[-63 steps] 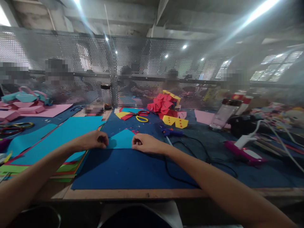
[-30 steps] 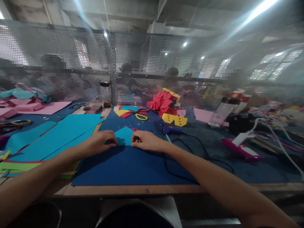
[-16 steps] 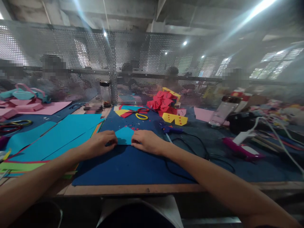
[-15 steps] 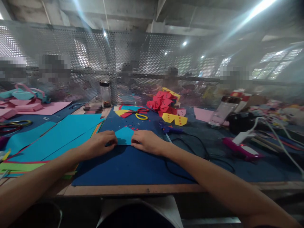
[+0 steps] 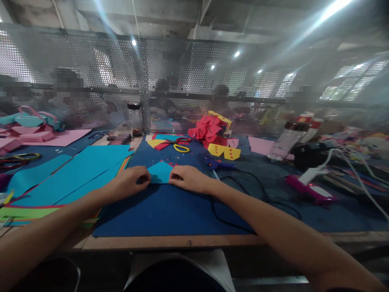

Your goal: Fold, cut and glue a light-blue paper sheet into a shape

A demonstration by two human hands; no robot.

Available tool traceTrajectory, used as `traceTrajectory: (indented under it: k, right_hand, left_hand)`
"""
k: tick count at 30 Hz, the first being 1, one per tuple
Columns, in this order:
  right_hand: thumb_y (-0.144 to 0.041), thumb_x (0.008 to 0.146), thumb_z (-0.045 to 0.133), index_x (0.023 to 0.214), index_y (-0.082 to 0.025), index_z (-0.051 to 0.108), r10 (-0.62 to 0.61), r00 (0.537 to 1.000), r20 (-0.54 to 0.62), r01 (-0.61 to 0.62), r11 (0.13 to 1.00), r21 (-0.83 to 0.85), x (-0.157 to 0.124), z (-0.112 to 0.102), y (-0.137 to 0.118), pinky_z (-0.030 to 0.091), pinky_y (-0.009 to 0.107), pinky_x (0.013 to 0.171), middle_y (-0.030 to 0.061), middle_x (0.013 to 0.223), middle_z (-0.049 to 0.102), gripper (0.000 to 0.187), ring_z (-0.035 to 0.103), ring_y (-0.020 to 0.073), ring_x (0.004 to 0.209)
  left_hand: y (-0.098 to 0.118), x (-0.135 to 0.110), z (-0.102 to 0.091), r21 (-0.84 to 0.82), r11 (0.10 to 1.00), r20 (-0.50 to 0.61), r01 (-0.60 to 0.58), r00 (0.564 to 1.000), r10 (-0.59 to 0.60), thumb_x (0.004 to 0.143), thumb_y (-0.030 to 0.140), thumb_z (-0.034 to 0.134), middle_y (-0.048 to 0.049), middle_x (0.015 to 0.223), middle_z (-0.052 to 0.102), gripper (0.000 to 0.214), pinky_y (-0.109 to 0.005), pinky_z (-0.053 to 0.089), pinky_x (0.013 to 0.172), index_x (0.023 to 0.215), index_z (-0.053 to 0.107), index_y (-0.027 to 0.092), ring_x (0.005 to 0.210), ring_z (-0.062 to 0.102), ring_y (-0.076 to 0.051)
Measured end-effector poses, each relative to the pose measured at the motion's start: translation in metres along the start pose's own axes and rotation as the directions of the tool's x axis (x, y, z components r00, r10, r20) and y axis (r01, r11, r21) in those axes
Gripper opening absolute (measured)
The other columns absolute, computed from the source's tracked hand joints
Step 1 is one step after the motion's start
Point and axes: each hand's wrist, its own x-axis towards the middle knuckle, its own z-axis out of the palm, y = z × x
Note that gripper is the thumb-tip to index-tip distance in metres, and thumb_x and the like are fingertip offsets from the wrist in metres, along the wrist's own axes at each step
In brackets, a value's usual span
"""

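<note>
Between my hands lies a small piece of blue paper (image 5: 161, 173) with a pointed top, low over the dark blue mat (image 5: 164, 215). My left hand (image 5: 133, 179) pinches its left edge with curled fingers. At the right edge, my right hand (image 5: 187, 178) grips it between thumb and fingers. Just behind the paper are small red scraps (image 5: 172, 164). Scissors (image 5: 181, 145) with red and yellow handles rest farther back. To the left, a stack of coloured sheets (image 5: 88, 170) with blue on top lies beside my left forearm.
A blue glue gun (image 5: 220, 165) with a black cord lies right of my right hand. Behind it are dotted yellow paper pieces (image 5: 224, 151) and a red paper pile (image 5: 208, 130). A glass jar (image 5: 287, 140) and a magenta power strip (image 5: 313, 190) stand farther right. A perforated screen (image 5: 182, 69) borders the back.
Both hands stay at the edges of the blue paper. The paper's lower edge has tilted slightly, its right side a little higher, and its pointed top sits slightly farther back.
</note>
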Motion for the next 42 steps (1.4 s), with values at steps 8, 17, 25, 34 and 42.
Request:
traceTrajectory:
  k: [8,17,25,34,42]
  right_hand:
    - [-0.039,0.090,0.063,0.088,-0.018,0.070,0.135,0.991,-0.003,-0.135,0.990,0.034,0.003,0.003,0.005,0.032,0.024,0.061,0.0042,0.087,0.071,0.022,0.059,0.0161,0.077]
    - [-0.044,0.088,0.065,0.085,-0.018,0.069,0.204,0.979,0.016,-0.204,0.979,0.019,0.004,0.000,0.006,0.030,0.024,0.059,0.0035,0.084,0.070,0.027,0.059,0.0158,0.074]
    - [-0.036,0.086,0.068,0.087,-0.015,0.071,0.185,0.979,0.080,-0.192,0.977,0.097,0.002,-0.008,0.009,0.033,0.023,0.060,0.0037,0.082,0.070,0.020,0.059,0.0151,0.073]
    - [-0.030,0.086,0.064,0.087,-0.015,0.072,0.131,0.980,0.150,-0.154,0.975,0.157,-0.003,-0.019,0.010,0.038,0.023,0.065,0.0035,0.084,0.072,0.017,0.061,0.0152,0.075]
    - [-0.032,0.083,0.063,0.087,-0.014,0.072,0.101,0.975,0.200,-0.143,0.967,0.210,-0.005,-0.026,0.017,0.041,0.023,0.066,0.0032,0.083,0.072,0.020,0.061,0.0154,0.074]
  left_hand:
    - [-0.006,0.002,-0.001,-0.111,0.990,0.047,0.091,0.995,-0.086,0.088,0.034,0.054,-0.0021,0.083,0.065,0.017,-0.027,0.044,0.068,0.088,0.065,0.020,0.075,0.059,-0.017]
    - [0.003,0.003,-0.008,-0.114,0.977,0.077,0.180,0.982,-0.172,0.087,0.040,0.054,-0.0015,0.080,0.066,0.022,-0.026,0.043,0.066,0.087,0.065,0.020,0.073,0.059,-0.018]
    - [-0.001,0.001,-0.021,-0.140,0.957,0.151,0.253,0.961,-0.232,0.080,0.044,0.060,-0.0011,0.075,0.066,0.025,-0.027,0.043,0.065,0.082,0.066,0.020,0.072,0.061,-0.019]
    - [-0.013,-0.005,-0.032,-0.086,0.974,0.189,0.208,0.964,-0.189,0.081,0.037,0.063,-0.0001,0.073,0.067,0.017,-0.025,0.042,0.063,0.081,0.068,0.021,0.070,0.062,-0.017]
    - [-0.014,-0.008,-0.044,-0.024,0.979,0.249,0.200,0.950,-0.188,0.082,0.035,0.060,0.0010,0.074,0.067,0.017,-0.024,0.039,0.061,0.080,0.068,0.021,0.070,0.060,-0.017]
